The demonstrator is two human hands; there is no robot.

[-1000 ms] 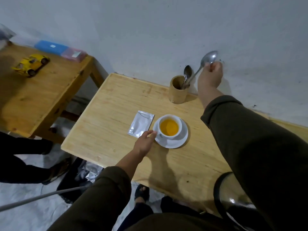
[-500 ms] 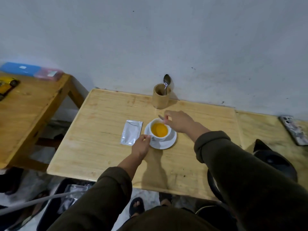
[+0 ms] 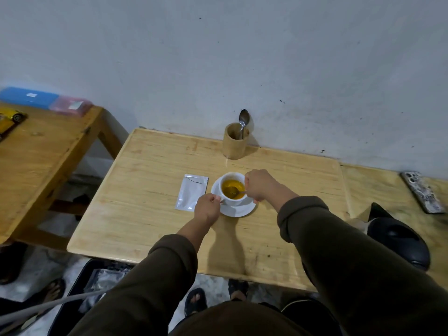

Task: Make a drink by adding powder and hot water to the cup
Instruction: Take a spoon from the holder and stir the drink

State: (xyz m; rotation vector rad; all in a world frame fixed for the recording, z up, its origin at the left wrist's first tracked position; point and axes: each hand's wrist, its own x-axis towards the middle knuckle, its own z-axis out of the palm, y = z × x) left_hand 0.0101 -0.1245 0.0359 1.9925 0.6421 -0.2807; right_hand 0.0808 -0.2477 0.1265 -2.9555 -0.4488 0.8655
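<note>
A white cup (image 3: 232, 201) full of yellow-orange liquid stands on a white saucer (image 3: 238, 210) in the middle of the light wooden table (image 3: 150, 214). My right hand (image 3: 260, 186) holds a metal spoon (image 3: 234, 190) whose bowl is dipped in the liquid. My left hand (image 3: 207, 209) pinches the cup's handle at the saucer's left edge. A flat silver powder sachet (image 3: 192, 195) lies just left of the saucer.
A bamboo holder (image 3: 235, 141) with one spoon stands at the wall. A black kettle (image 3: 397, 238) sits at the right, a phone (image 3: 423, 191) beyond it. A second table (image 3: 43, 154) at the left carries a yellow toy car (image 3: 9, 118) and boxes.
My right hand brought the spoon down from the holder to the cup, and its bowl is now in the liquid. My left hand has stayed at the cup.
</note>
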